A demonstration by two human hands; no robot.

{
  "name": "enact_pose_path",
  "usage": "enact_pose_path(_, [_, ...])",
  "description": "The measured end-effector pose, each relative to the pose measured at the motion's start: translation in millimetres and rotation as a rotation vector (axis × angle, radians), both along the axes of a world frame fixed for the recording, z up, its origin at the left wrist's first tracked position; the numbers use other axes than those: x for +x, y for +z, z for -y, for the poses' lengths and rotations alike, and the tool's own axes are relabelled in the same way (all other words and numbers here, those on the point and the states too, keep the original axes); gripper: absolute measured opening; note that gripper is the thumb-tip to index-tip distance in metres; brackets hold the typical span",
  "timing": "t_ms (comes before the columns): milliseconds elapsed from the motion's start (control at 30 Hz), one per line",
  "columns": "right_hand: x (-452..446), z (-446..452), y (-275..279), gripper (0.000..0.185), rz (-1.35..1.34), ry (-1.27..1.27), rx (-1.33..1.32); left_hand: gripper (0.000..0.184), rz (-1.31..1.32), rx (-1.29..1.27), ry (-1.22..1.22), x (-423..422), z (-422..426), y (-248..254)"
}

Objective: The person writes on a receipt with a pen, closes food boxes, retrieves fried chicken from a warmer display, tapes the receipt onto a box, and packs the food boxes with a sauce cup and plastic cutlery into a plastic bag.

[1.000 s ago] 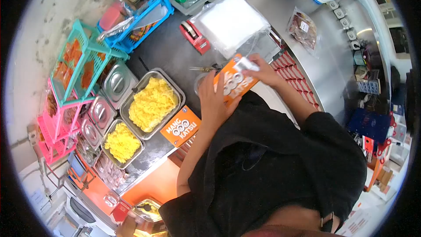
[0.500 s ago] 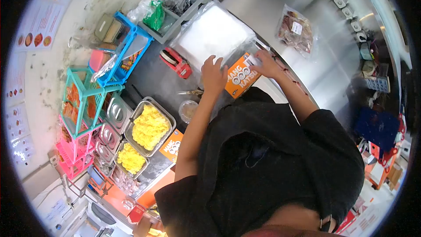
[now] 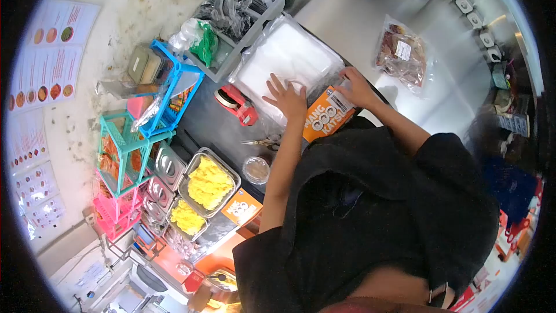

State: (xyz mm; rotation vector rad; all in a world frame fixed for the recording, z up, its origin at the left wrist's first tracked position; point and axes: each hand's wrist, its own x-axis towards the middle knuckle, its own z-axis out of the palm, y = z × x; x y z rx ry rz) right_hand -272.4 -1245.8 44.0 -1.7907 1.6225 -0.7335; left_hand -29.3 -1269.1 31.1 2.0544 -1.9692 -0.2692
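My left hand lies with spread fingers over the near edge of a stack of clear plastic bags with a white surface showing through. My right hand is by the stack's right corner, its thumb and fingers apart beside the plastic. Between the two hands is an orange printed box with white lettering and a barcode, partly covered by my dark clothing. A red tape dispenser sits left of the bags. Scissors and a small round clear container lie near my left forearm.
Metal trays of yellow food stand at left, with another orange box beside them. Blue and teal racks line the wall. A grey divided bin is behind the bags. Packed meat lies on the steel counter.
The view has shifted, so most things appear lower and further right. My left hand's fingers are spread wider over the bags, while my right hand stays near the box's corner.
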Motion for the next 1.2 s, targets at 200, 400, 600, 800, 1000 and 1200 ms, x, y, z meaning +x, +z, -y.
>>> enact_pose_path(200, [6,28,-4,0.039,0.052,-0.124,0.063,0.033,0.019,0.023,-0.042,4,3,1])
enact_pose_path(400, [6,37,-13,0.037,0.090,-0.132,0.102,0.022,0.055,0.042,-0.079,6,14,-4])
enact_pose_path(600, [7,34,-10,0.035,0.094,-0.160,0.110,0.015,-0.021,-0.136,-0.086,2,11,-5])
enact_pose_path(800, [8,36,-7,0.035,0.090,-0.159,0.157,0.011,-0.022,-0.069,-0.132,10,17,-4])
enact_pose_path(1000, [8,33,1,0.032,0.100,-0.185,0.145,0.009,-0.200,-0.274,-0.169,7,24,62])
enact_pose_path(1200, [37,26,38,0.030,-0.025,-0.262,-0.216,0.010,-0.759,-0.244,-0.112,-2,24,170])
